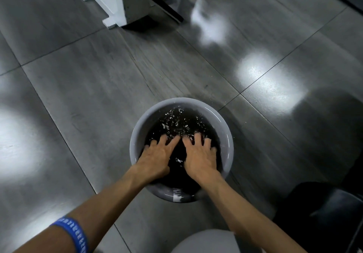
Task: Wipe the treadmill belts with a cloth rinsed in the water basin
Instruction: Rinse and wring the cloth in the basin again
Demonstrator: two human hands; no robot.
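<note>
You're at the rinse step: both hands are down in the grey basin (181, 150) on the floor (98, 95), water dark and splashing. Left hand (157, 156) and right hand (199, 154) show spread fingers pressing down, probably on the cloth, which is hidden under the water. Next, gather it, lift, wring out, then go to the treadmill (110, 1) beyond.

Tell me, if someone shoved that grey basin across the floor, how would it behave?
Probably sloshy: the basin holds dark, rippling water, so a shove could spill some. It likely feels heavy while filled. On the glossy floor tiles it would probably slide, not tip, being wide and low.
</note>
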